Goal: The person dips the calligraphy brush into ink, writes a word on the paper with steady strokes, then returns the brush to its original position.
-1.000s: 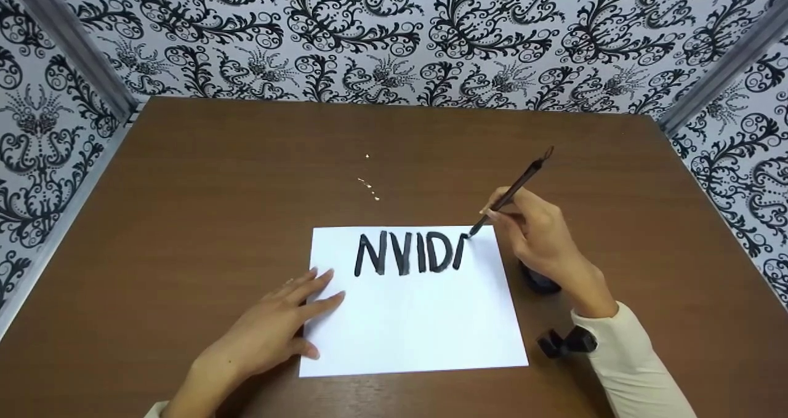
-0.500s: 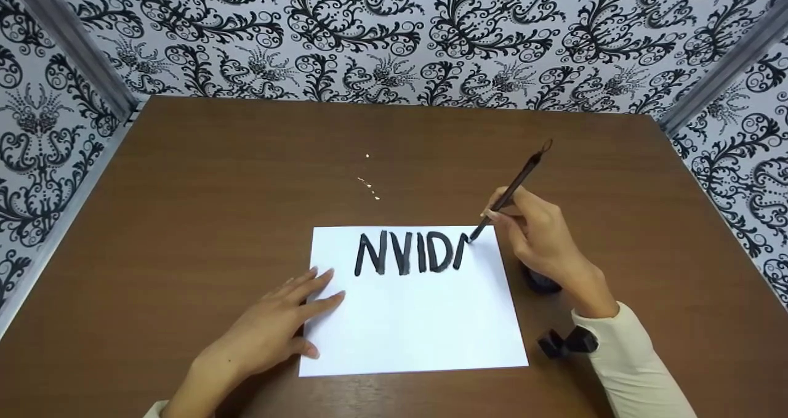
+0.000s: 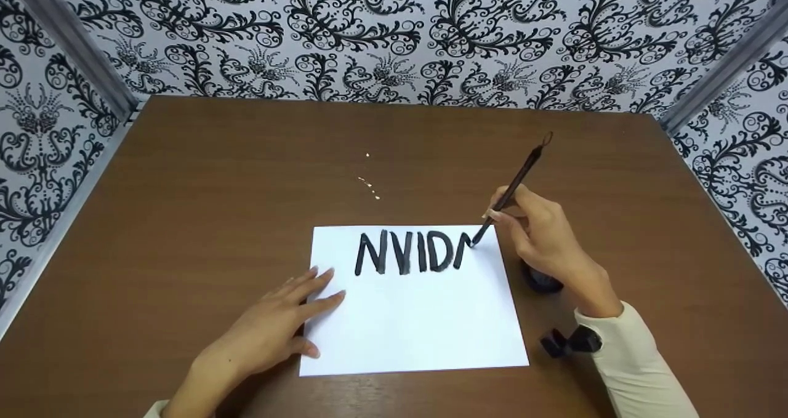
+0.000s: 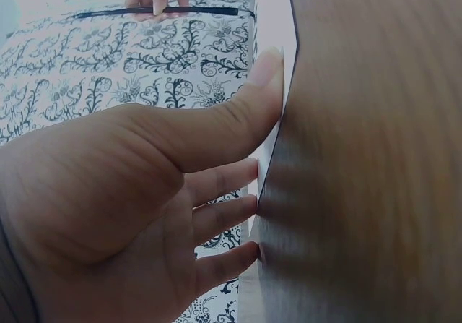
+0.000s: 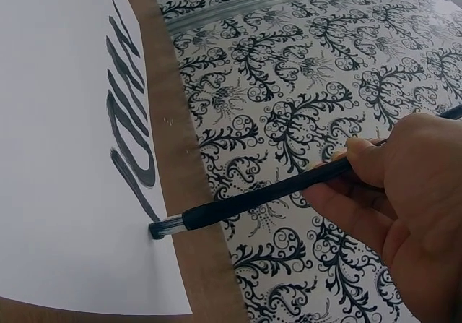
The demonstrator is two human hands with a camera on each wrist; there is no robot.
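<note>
My right hand (image 3: 545, 230) pinches a slim black paintbrush (image 3: 522, 173), tilted with its looped end up and away. In the right wrist view, the dark bristles (image 5: 157, 230) touch the white paper (image 5: 58, 157) at the end of a fresh stroke. Bold black lettering (image 3: 403, 253) runs along the sheet's far edge, reading NVID, then an upstroke with a short downstroke at its top right. My left hand (image 3: 265, 329) rests with spread fingers on the left edge of the sheet; its thumb (image 4: 238, 124) and fingertips press the paper in the left wrist view.
A dark rounded object (image 3: 542, 279) stands right of the sheet, partly hidden under my right hand. A black device (image 3: 571, 342) sits at my right sleeve. Several small pale specks (image 3: 369, 186) mark the brown table (image 3: 215, 178). Patterned wallpaper (image 3: 369, 36) rises behind it.
The brush tip has moved slightly down and right, lengthening the downstroke of the last letter, and the brush stands a little steeper. My left hand and the paper stay in place.
</note>
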